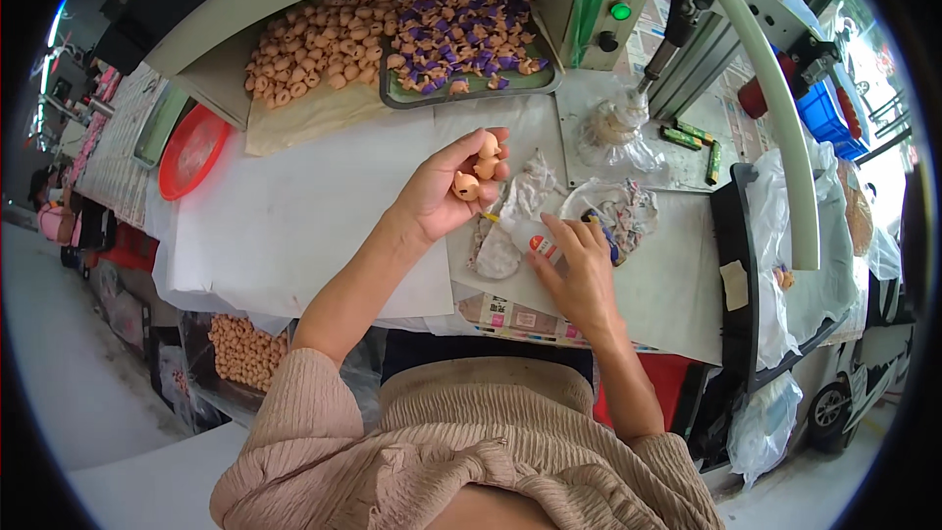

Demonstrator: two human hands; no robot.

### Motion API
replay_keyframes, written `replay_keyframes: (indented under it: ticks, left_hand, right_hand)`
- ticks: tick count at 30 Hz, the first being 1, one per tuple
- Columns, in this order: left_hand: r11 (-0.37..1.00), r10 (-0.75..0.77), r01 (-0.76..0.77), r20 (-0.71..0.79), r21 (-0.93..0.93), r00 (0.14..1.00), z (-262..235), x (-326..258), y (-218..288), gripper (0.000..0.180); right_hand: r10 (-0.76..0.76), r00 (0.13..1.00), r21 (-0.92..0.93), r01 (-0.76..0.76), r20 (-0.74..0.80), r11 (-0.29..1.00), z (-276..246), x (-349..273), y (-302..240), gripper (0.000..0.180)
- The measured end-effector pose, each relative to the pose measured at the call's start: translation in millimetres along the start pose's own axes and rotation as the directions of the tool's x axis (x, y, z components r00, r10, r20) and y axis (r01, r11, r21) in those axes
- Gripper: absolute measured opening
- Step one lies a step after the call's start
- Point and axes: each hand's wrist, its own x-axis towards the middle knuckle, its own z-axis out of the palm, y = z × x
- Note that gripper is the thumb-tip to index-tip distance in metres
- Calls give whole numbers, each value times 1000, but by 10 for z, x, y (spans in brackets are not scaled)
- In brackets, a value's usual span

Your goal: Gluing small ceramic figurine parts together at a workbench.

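Observation:
Several small peach-coloured doll heads (465, 186) rest in my left hand (437, 186), its fingers curled around them above the white sheet. A dark opening shows on one of them. Lower and to the right, my right hand (579, 270) grips a small white squeeze bottle (531, 236) with a red label. Its thin yellow nozzle (491, 217) points left, just below my left hand. Crumpled white cloth (498, 253) lies beside the bottle, and a patterned rag (628, 211) lies past my right fingers.
Hollow peach heads (324, 44) are heaped under the shelf at the back. Next to them a dark tray (471, 95) holds purple-and-peach figure parts. A press machine (677, 29) stands back right, a red basin (193, 152) left, and a lined black crate (741, 285) right.

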Motion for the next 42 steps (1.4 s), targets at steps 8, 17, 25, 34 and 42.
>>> replay_keyframes:
  ticks: [8, 17, 25, 34, 42]
  left_hand:
    - [996, 87, -87, 23, -23, 996, -454, -488, -178, 33]
    - [999, 17, -21, -91, -50, 996, -299, -690, -421, 34]
    - [996, -4, 6, 13, -86, 1000, -396, -682, -624, 44]
    - [982, 73, -78, 36, 174, 997, -395, -653, -789, 47]
    - [970, 101, -99, 1, 223, 995, -398, -650, -753, 39]
  right_hand:
    - [108, 994, 243, -97, -33, 965, -97, -143, 21, 38]
    - [349, 934, 656, -218, -75, 723, -239, -221, -195, 43]
    - [142, 936, 530, 54, -323, 846, -176, -211, -203, 44]
    - [75, 959, 399, 42, -274, 916, -120, -235, -161, 38]
    - [67, 965, 369, 33, -254, 929, -68, -219, -162, 37]
